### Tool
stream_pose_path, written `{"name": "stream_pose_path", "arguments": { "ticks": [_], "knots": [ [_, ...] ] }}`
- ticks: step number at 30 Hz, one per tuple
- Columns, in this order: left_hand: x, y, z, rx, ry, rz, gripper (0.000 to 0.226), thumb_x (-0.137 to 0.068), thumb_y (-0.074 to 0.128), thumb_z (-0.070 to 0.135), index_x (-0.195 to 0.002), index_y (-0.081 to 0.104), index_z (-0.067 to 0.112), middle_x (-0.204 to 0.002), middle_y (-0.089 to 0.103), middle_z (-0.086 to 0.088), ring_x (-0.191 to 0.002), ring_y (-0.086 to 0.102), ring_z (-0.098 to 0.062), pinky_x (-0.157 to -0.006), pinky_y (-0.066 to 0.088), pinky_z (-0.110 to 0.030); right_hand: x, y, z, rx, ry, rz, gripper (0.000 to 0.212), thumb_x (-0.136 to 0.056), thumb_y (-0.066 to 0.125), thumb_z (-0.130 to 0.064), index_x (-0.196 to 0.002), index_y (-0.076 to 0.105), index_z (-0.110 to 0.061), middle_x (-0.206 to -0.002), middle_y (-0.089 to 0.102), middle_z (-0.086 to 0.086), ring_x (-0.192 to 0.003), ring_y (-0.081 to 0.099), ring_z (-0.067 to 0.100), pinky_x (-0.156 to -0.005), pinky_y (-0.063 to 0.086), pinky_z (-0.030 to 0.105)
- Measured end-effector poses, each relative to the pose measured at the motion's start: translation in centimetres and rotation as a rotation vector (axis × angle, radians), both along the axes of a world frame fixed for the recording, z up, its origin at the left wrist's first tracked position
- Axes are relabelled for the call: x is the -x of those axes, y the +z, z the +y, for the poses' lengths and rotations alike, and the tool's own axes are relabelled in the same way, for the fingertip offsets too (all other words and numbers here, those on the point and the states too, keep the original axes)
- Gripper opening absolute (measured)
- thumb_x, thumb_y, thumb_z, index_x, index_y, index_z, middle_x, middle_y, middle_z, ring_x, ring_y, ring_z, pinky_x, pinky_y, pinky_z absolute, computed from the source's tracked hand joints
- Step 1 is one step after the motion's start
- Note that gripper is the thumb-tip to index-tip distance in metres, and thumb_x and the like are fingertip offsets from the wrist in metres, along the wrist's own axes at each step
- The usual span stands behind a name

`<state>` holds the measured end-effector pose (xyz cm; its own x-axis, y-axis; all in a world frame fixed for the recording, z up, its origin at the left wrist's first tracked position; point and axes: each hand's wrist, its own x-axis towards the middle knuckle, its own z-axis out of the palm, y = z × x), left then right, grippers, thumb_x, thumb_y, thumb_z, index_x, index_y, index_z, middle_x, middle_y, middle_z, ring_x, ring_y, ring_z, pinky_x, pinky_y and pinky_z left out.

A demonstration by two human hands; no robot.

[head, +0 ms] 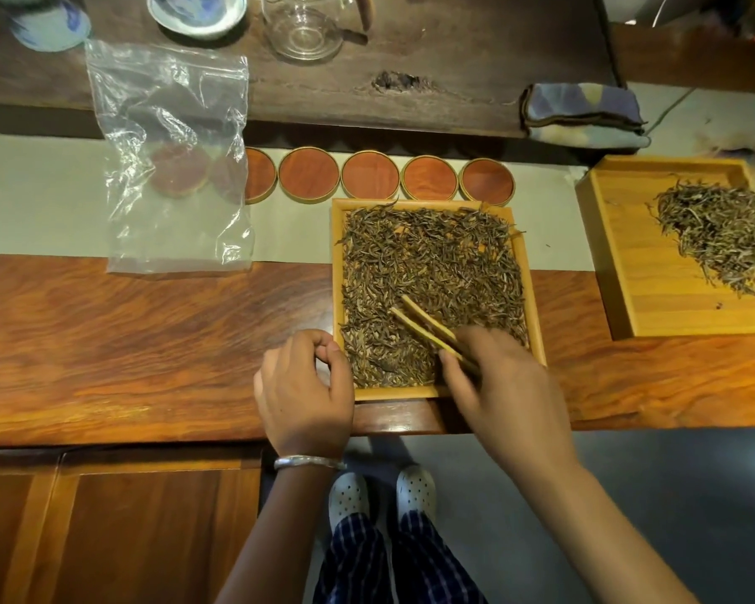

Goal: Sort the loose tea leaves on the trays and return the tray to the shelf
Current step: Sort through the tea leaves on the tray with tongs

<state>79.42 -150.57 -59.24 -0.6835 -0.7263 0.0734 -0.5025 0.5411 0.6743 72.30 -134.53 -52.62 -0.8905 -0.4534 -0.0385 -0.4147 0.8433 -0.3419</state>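
R hand (493,377) grips bamboo tongs (428,329), tips apart over loose tea leaves (428,272) filling the near tray (537,298) on the wood table (127,333). L hand (306,385), fingers curled, holding nothing, rests at tray's near-left corner. 2nd tray (611,263) w/ smaller leaf pile (720,233) sits well apart, far right.
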Motion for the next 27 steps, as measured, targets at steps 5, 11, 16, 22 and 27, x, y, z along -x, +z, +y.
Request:
{"name": "stream_pose_path", "arguments": {
  "ticks": [5,11,16,22,27],
  "knots": [
    [0.0,0.1,0.0,-0.002,-0.017,0.008,0.009,-0.085,0.045,0.028,-0.079,0.044,0.035,-0.067,0.039,0.027,-0.073,0.032,-0.004,-0.071,0.021,-0.027,0.3,-0.2,0.7,0.022,-0.080,0.028,0.019,-0.091,0.059,-0.028,-0.104,0.062,-0.013,-0.088,0.064,0.001,-0.070,0.062,0.023,-0.051,0.041,0.025],
    [-0.1,0.2,0.0,0.005,-0.018,0.015,0.010,-0.085,0.044,0.028,-0.079,0.042,0.036,-0.067,0.038,0.027,-0.072,0.033,-0.006,-0.071,0.022,-0.027,1.1,-0.1,0.6,-0.039,-0.099,0.042,0.023,-0.092,0.057,-0.030,-0.106,0.061,-0.013,-0.092,0.065,0.005,-0.076,0.063,0.028,-0.054,0.048,0.033],
    [-0.1,0.1,0.0,0.001,-0.014,0.021,0.008,-0.085,0.042,0.030,-0.079,0.045,0.034,-0.067,0.037,0.028,-0.072,0.031,-0.004,-0.072,0.023,-0.027,2.5,-0.3,0.4,0.024,-0.123,0.095,0.020,-0.092,0.057,-0.028,-0.102,0.061,-0.011,-0.087,0.064,0.006,-0.072,0.061,0.027,-0.053,0.039,0.027],
    [-0.1,0.0,-0.1,0.006,-0.018,0.013,0.007,-0.084,0.041,0.031,-0.080,0.044,0.035,-0.068,0.037,0.029,-0.073,0.029,-0.002,-0.071,0.021,-0.025,5.1,-1.0,0.4,-0.021,-0.164,0.140,0.023,-0.093,0.055,-0.029,-0.100,0.059,-0.007,-0.088,0.063,0.011,-0.074,0.060,0.031,-0.054,0.035,0.028],
    [-0.1,0.0,0.0,0.010,-0.014,0.006,0.007,-0.085,0.041,0.032,-0.080,0.045,0.034,-0.067,0.037,0.028,-0.073,0.030,-0.003,-0.071,0.021,-0.026,5.1,-1.2,1.3,-0.006,-0.186,0.163,0.023,-0.093,0.055,-0.030,-0.101,0.059,-0.008,-0.086,0.063,0.011,-0.072,0.060,0.031,-0.053,0.037,0.028]
  ]
}}
